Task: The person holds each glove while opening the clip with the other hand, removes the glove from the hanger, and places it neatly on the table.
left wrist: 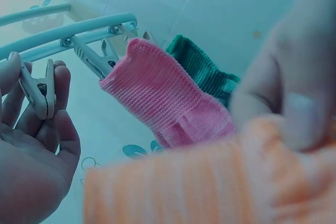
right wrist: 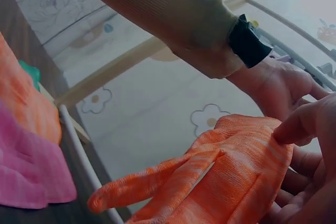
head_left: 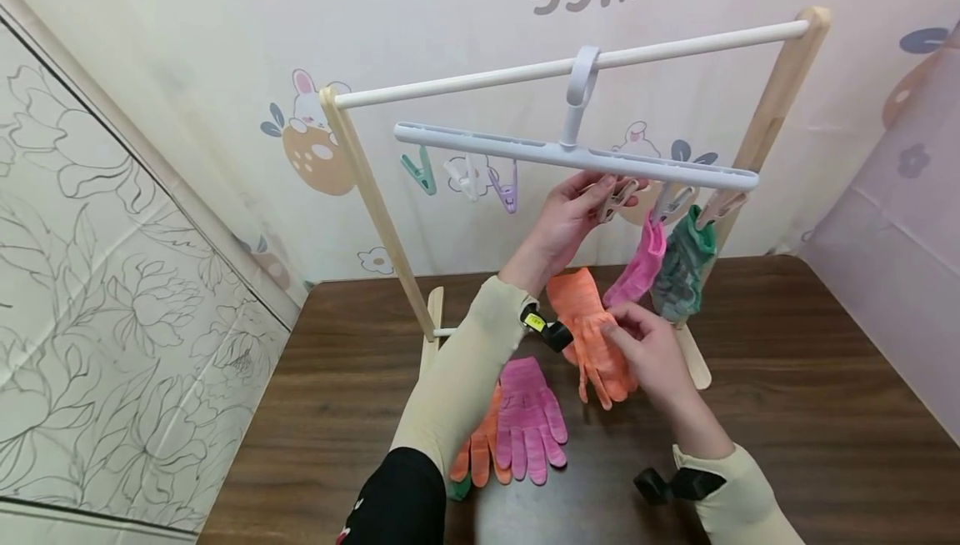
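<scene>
My left hand (head_left: pixel 558 216) reaches up under the white hanger (head_left: pixel 487 142) and pinches a pale clothespin (head_left: pixel 613 202) hanging from it; in the left wrist view that clothespin (left wrist: pixel 41 90) sits between thumb and fingers. Lower down, my right hand (head_left: pixel 656 353) grips an orange knit glove (head_left: pixel 588 332), its cuff upward and fingers dangling. The right wrist view shows thumb and fingers on the glove (right wrist: pixel 236 166). Just right of the clothespin, a pink glove (head_left: pixel 637 266) and a green glove (head_left: pixel 684 266) hang from clothespins, their lower parts partly hidden.
The hanger hooks over the white rod (head_left: pixel 465 85) of a wooden rack (head_left: pixel 375 203). Green, white and purple clothespins (head_left: pixel 504 191) dangle at its left. On the brown table (head_left: pixel 337 412), a pink glove (head_left: pixel 528 420) lies beside an orange one (head_left: pixel 480 449), with something green beneath.
</scene>
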`<state>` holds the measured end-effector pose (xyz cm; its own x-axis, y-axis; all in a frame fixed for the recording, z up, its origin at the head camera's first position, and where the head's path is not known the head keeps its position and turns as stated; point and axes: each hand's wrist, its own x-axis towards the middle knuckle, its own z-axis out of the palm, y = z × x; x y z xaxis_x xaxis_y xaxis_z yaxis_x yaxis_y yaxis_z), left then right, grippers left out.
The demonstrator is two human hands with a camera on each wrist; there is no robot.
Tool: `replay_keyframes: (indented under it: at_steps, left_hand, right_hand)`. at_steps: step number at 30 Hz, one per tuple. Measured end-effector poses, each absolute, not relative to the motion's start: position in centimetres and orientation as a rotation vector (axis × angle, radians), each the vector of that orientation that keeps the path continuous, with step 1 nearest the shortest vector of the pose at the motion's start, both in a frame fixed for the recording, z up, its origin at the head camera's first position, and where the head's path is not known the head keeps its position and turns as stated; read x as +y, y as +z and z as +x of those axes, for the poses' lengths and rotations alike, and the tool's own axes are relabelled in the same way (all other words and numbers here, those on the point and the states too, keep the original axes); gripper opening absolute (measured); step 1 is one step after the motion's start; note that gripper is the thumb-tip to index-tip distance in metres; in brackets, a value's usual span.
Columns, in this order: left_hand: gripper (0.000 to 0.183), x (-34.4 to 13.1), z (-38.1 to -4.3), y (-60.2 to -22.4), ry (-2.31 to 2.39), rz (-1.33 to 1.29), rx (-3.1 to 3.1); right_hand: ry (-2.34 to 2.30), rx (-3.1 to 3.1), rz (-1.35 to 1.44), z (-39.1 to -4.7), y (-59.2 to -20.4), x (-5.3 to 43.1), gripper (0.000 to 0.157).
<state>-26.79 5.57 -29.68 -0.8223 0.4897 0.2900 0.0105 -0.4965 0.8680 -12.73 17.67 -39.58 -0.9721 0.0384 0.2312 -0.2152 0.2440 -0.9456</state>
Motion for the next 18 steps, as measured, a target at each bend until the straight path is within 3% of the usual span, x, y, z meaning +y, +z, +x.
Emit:
replay_keyframes:
  at_steps: [10,18]
  left_hand:
    - [0.034,5.5,-26.9,-29.9,2.375,0.742,1.368]
    - [0.035,5.6,-26.9,-29.9,2.36,0.739,1.373]
  right_hand:
    - [2.092,-2.318,0.06,-11.8,-41.0,17.9,0.021]
    - [2.378,-2.278,-0.118,-11.1,-42.7,17.8,0.014]
